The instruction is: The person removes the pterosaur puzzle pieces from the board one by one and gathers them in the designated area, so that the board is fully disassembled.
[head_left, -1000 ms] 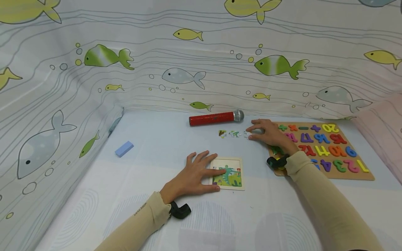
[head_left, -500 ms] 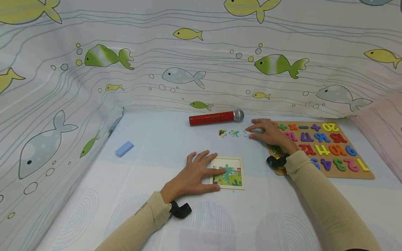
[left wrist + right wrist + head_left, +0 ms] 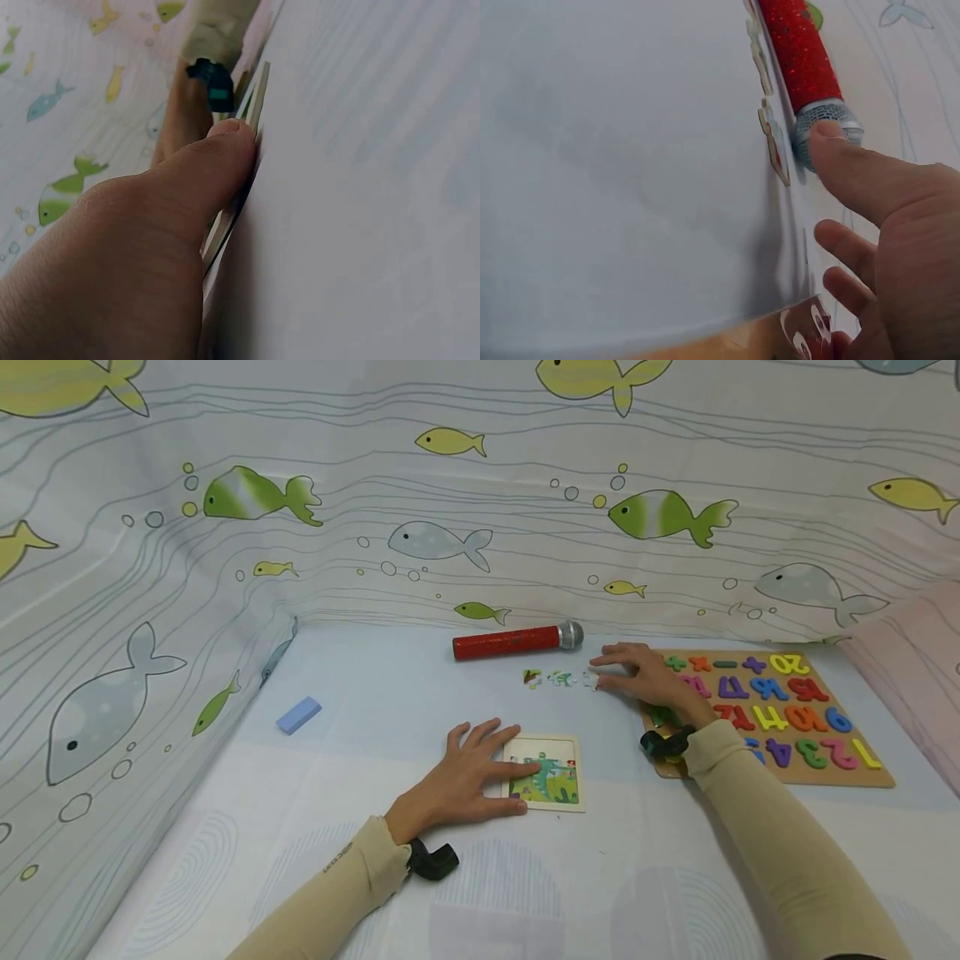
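Note:
My left hand (image 3: 465,777) lies spread over the left side of a small square jigsaw puzzle (image 3: 558,785) in a pale wooden frame. Its picture shows a green dinosaur, and one fingertip rests on it. In the left wrist view the thumb (image 3: 217,157) is against the frame's edge (image 3: 259,101). Farther back, my right hand (image 3: 641,677) hovers beside the rightmost of three loose puzzle pieces (image 3: 590,680), fingers loosely bent. The right wrist view shows the thumb apart from that piece (image 3: 774,146), with nothing held.
Behind the loose pieces lies a red microphone (image 3: 513,642) with a silver head. A wooden number board (image 3: 847,777) with coloured digits sits at the right, partly under the right wrist. A blue block (image 3: 298,715) is at the left. Fish-print cloth (image 3: 525,468) hangs behind.
The right fingers have shifted very slightly, showing more of the rightmost loose piece. The left hand and the framed puzzle stay in place.

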`<state>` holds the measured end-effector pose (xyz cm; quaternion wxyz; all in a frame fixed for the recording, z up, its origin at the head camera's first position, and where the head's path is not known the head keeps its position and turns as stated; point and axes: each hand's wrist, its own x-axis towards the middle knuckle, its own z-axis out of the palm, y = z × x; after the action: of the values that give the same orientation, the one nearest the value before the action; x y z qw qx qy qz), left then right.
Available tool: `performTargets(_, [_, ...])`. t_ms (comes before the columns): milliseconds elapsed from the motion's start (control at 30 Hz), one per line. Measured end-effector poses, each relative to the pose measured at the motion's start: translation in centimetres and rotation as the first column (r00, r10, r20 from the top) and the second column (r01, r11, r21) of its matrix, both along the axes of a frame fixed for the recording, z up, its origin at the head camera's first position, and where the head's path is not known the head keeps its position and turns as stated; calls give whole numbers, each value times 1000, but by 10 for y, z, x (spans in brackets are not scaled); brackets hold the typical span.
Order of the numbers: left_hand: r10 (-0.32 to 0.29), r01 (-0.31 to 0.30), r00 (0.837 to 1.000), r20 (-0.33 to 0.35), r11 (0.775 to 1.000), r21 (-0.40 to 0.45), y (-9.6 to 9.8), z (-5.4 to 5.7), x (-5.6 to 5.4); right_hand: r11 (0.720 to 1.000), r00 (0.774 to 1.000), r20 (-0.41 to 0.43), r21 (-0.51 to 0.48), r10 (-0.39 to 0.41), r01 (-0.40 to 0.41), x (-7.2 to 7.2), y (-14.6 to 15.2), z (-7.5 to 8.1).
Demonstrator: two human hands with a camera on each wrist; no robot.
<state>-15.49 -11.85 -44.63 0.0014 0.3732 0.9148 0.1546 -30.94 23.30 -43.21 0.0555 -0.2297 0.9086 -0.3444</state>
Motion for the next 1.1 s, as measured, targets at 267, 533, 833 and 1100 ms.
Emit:
performTargets(267, [-3,3,1000,19,1000,9,0,-1,2,982,993,-61,-166,-101,90,15,-2,-2])
performTargets(533, [3,-4,1000,13,1000,11,1,-1,-1,941,982,-80,-308,-172,140,35,-17,0])
performTargets(833, [5,-6,999,39,1000,28,0,1,-2,962,986,-166,-265,13,-57,64,-48,0])
performTargets(1100, [5,-8,998,57,999,50,1,3,-1,942,965,-130,-223,226,-251,89,-73,1])
